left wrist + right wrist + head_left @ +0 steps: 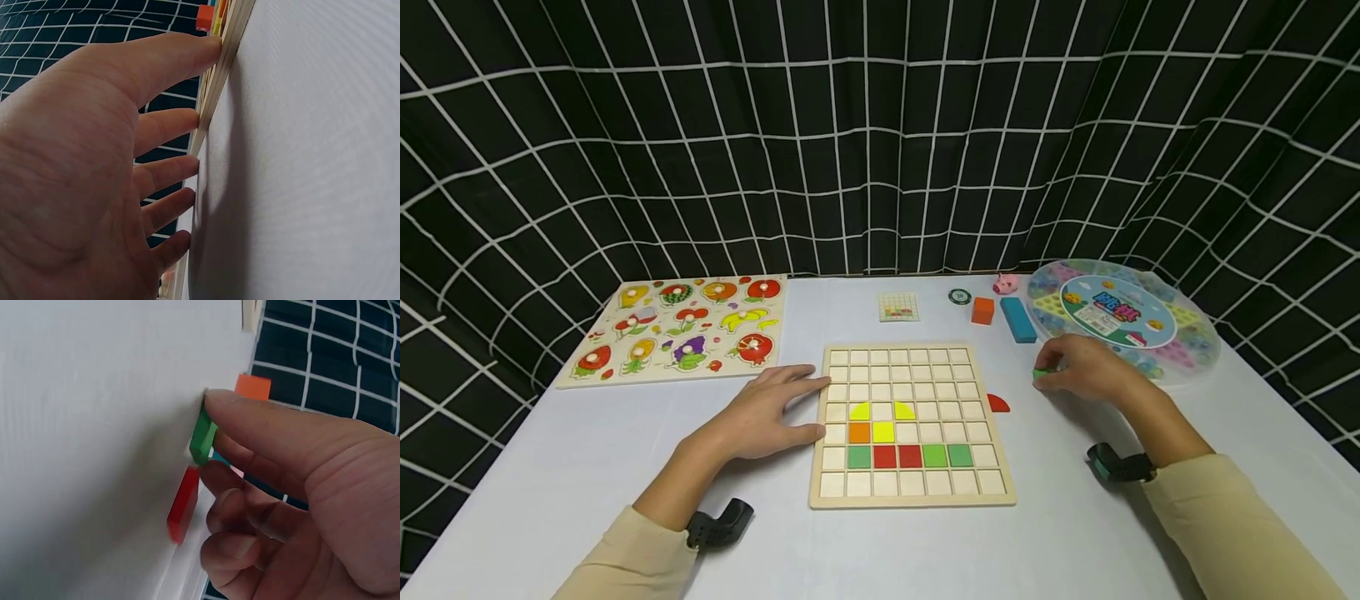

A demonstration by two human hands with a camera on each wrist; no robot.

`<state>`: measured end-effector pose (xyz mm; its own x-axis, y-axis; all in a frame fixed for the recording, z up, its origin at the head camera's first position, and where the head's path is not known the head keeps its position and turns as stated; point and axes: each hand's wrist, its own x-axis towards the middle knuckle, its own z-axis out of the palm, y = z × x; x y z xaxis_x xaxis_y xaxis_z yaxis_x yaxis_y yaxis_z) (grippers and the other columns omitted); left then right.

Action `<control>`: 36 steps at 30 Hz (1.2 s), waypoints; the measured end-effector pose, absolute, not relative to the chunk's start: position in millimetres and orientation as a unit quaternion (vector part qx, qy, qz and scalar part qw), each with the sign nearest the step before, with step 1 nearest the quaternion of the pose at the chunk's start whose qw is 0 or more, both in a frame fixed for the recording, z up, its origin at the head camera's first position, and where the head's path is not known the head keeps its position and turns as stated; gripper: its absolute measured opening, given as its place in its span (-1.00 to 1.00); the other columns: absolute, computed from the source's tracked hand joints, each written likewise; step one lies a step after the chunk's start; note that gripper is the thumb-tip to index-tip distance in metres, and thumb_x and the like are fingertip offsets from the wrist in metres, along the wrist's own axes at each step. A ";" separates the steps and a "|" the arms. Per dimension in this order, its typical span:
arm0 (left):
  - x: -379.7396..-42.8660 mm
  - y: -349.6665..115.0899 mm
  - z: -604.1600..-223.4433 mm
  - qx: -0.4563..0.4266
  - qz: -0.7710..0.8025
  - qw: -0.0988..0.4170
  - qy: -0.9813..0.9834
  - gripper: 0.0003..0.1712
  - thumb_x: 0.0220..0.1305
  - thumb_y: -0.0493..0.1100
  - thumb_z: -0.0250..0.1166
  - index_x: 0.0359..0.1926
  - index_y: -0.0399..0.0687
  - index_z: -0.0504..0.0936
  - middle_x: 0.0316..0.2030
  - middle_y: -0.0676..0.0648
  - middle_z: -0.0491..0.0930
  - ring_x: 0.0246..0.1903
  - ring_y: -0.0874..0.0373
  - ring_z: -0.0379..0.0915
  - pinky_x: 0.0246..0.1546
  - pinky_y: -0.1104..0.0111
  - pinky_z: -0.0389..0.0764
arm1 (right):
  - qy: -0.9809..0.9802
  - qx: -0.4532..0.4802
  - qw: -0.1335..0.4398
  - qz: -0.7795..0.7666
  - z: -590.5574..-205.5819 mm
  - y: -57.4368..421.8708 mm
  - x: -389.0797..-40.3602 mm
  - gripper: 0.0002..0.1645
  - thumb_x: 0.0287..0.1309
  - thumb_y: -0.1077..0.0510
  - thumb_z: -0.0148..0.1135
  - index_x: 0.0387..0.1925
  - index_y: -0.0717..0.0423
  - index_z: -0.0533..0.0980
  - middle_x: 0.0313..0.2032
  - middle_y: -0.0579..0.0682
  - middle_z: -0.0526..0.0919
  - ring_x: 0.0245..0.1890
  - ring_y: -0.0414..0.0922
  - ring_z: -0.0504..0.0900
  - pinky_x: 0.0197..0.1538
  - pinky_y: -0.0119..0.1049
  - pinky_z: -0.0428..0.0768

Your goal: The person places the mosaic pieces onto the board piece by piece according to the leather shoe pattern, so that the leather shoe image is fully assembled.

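Note:
My left hand (pixel 771 417) lies at the left edge of a wooden grid board (pixel 913 502), its thumb and index fingertips touching the rim and the fingers fairly straight. Several coloured tiles sit in the grid: yellow curved ones, orange, yellow, red and green squares. Right of the board, my right hand (pixel 1086 367) pinches a small green tile (pixel 203 437) between thumb and index finger, low over the table. A red tile (pixel 183 506) shows beside that fingertip in the right wrist view. In the head view, a red curved tile (pixel 997 403) lies against the board's right edge.
A fruit peg puzzle (pixel 670 367) lies at the back left. Behind the board are a small pattern card (pixel 898 307), a round chip (pixel 959 296), an orange cube (pixel 982 311), a pink pig figure (pixel 1005 283), a blue block (pixel 1018 320) and a round bead case (pixel 1195 333).

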<state>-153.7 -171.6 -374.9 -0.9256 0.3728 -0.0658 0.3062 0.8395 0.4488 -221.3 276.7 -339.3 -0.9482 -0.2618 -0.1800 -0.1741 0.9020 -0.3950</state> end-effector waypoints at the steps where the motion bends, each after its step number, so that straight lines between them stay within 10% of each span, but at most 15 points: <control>1: -153.7 -171.7 -375.1 0.177 0.221 0.076 0.956 -0.20 0.24 0.18 0.40 0.49 0.23 0.45 0.53 -0.10 0.29 0.53 -0.16 0.11 0.47 -0.24 0.20 | 0.967 -0.115 0.117 -0.192 -339.7 274.8 -220.8 -0.71 0.15 0.14 0.50 -0.18 0.21 0.62 -0.27 0.08 0.62 -0.23 -0.01 0.49 -0.21 -0.26 0.55; 17: -154.2 -171.3 -375.8 0.182 0.223 0.076 0.955 -0.20 0.24 0.18 0.40 0.49 0.23 0.44 0.53 -0.10 0.28 0.54 -0.16 0.09 0.49 -0.23 0.17 | 0.945 -0.157 0.099 -0.269 -336.8 249.4 -212.9 -0.83 0.22 0.26 0.41 -0.14 0.14 0.73 -0.29 -0.01 0.70 -0.34 -0.08 0.50 -0.37 -0.34 0.54; 36: -152.5 -171.2 -371.9 0.190 0.224 0.071 0.953 -0.22 0.25 0.16 0.40 0.48 0.19 0.46 0.52 -0.11 0.30 0.52 -0.18 0.12 0.49 -0.23 0.17 | 0.869 -0.231 0.202 -0.387 -326.4 159.1 -192.2 -0.86 0.26 0.29 0.35 -0.15 0.16 0.70 -0.40 0.02 0.59 -0.47 -0.06 0.58 -0.38 -0.31 0.62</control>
